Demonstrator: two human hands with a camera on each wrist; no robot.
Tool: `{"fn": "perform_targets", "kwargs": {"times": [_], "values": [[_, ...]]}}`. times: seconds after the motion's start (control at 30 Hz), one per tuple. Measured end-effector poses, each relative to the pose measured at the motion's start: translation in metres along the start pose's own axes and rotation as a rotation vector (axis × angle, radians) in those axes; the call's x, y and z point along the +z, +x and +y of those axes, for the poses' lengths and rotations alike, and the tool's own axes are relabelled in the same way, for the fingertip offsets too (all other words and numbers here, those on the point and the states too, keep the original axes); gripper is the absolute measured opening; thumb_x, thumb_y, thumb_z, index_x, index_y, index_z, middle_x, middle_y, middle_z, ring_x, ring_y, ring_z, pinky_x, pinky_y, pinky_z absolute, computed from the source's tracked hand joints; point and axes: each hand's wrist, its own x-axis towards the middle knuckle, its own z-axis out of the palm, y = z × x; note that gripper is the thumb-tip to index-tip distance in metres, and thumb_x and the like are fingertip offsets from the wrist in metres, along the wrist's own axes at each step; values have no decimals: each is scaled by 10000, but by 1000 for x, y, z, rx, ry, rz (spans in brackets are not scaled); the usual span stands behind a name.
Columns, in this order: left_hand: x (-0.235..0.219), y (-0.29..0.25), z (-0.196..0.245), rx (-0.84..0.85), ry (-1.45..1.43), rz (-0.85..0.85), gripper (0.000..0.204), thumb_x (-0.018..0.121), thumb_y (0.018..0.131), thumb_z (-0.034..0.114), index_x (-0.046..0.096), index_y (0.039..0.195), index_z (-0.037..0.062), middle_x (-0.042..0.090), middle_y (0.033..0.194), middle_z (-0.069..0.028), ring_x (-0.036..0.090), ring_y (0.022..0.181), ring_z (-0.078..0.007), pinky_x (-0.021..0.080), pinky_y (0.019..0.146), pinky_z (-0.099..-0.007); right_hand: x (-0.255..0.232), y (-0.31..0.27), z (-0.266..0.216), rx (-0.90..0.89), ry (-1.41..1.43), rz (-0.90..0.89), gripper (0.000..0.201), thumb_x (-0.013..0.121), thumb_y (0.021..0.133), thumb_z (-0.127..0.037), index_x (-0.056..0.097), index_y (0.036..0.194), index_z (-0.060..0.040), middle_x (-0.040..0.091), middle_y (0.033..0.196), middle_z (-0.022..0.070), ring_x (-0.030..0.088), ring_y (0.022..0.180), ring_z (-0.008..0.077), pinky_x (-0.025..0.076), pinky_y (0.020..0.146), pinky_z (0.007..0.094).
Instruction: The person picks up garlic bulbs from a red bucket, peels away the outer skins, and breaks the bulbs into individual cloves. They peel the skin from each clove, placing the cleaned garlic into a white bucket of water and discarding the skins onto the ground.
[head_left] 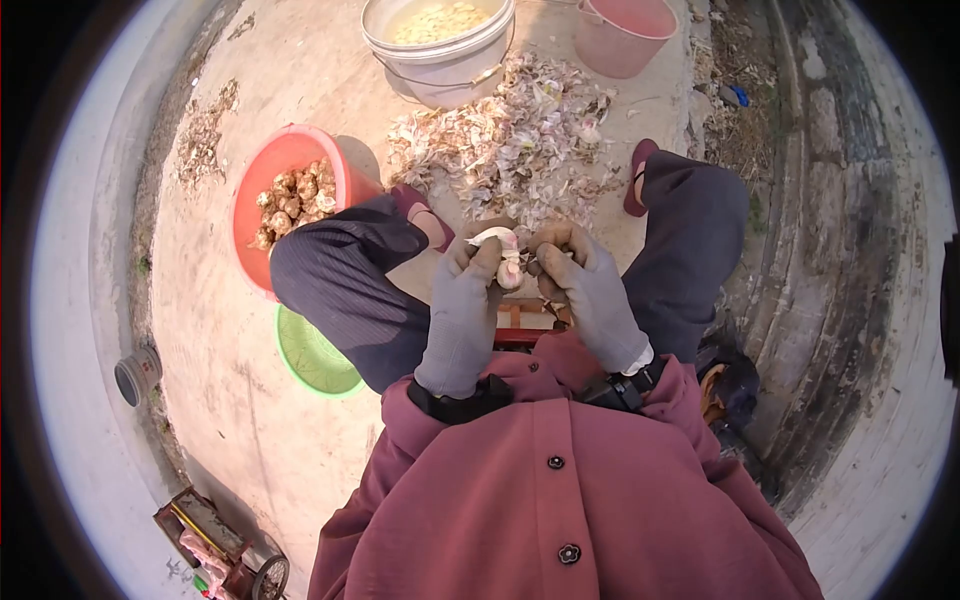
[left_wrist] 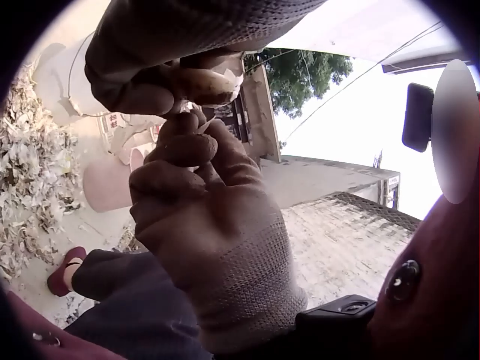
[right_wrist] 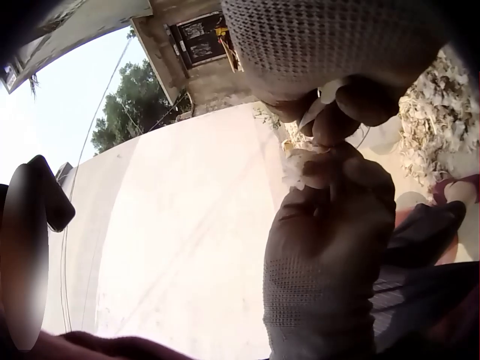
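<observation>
Both hands wear grey knit gloves with dirt-stained fingers and meet over the lap. The left hand [head_left: 465,310] grips a garlic bulb [head_left: 510,274], whitish with a purplish tinge, and a loose strip of skin curls over its top. In the left wrist view the bulb [left_wrist: 214,86] shows below the curled left fingers. Close beside it, the right hand [head_left: 585,290] has its thumb and fingers bent together. They pinch a thin pale piece of garlic skin [right_wrist: 309,114], seen in the right wrist view. Part of the bulb is hidden behind the fingers.
Garlic peelings [head_left: 510,130] lie heaped on the concrete between the feet. Behind them stand a white bucket [head_left: 445,65] of pale cloves in liquid and a pink bucket [head_left: 610,45]. A red basin [head_left: 250,210] of garlic bulbs and a green basin [head_left: 300,350] are by the left leg.
</observation>
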Motion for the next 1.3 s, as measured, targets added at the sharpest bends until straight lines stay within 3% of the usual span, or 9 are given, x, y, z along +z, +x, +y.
{"fn": "perform_targets", "kwargs": {"times": [0.07,0.27,0.67,0.9,1.0,1.07,1.1,1.17,1.3], "values": [[-5,2,-2,104,326,-82,394,533,1023,242,517,1301,-36,626,1093,-105,658,907,-177,536,804,-298,-2,0,-1,45,-2,-5,198,503,1027,-158,594,1131,-17,578,865,2,498,702,40,430,610,193],[-3,0,13,-124,-248,-84,425,515,1029,280,496,1342,-8,614,1105,-84,649,876,-175,528,742,-290,-8,4,-1,19,68,24,202,523,1018,-171,605,1138,-31,598,898,-7,498,730,39,429,596,192],[-1,1,11,-32,355,41,325,510,1045,241,613,1203,-24,611,847,-4,529,636,-46,408,573,-195,2,4,-12,66,-171,-38,239,534,1021,-240,583,1109,-23,574,865,1,485,692,39,434,621,198],[-8,4,2,-60,60,39,226,542,1021,167,619,1136,-12,594,889,-9,549,729,-62,430,618,-210,5,-2,-18,73,-177,63,157,603,953,-141,622,1029,-4,570,832,-8,496,725,41,427,626,219],[-12,3,2,138,360,6,239,497,1046,196,610,1129,2,588,970,-27,552,821,-91,458,674,-245,4,0,-9,6,-273,24,183,651,915,-149,622,1012,3,568,807,3,495,707,59,427,618,240],[-7,0,6,464,1072,-22,298,425,1078,251,589,1162,17,576,1010,-34,542,863,-112,473,709,-275,7,-1,-5,-38,-342,-3,204,676,894,-158,622,1003,5,569,793,12,496,698,69,427,614,252],[-2,0,6,464,1073,-24,298,425,1078,251,589,1162,17,576,1010,-34,542,863,-112,473,709,-275,13,-1,-9,-33,-442,-2,214,689,882,-173,622,987,0,572,793,19,498,699,75,429,619,264],[13,2,4,97,166,45,342,377,1090,295,567,1193,30,565,984,-17,537,870,-105,469,733,-274,19,2,-12,-33,-539,0,224,702,871,-189,622,971,-5,575,793,27,500,700,81,432,623,276],[24,-2,-3,120,126,66,347,386,1087,312,552,1211,33,554,967,-8,522,855,-86,458,744,-249,20,3,-10,15,-621,22,244,700,876,-218,602,982,-22,601,839,99,560,715,168,448,646,341]]}}
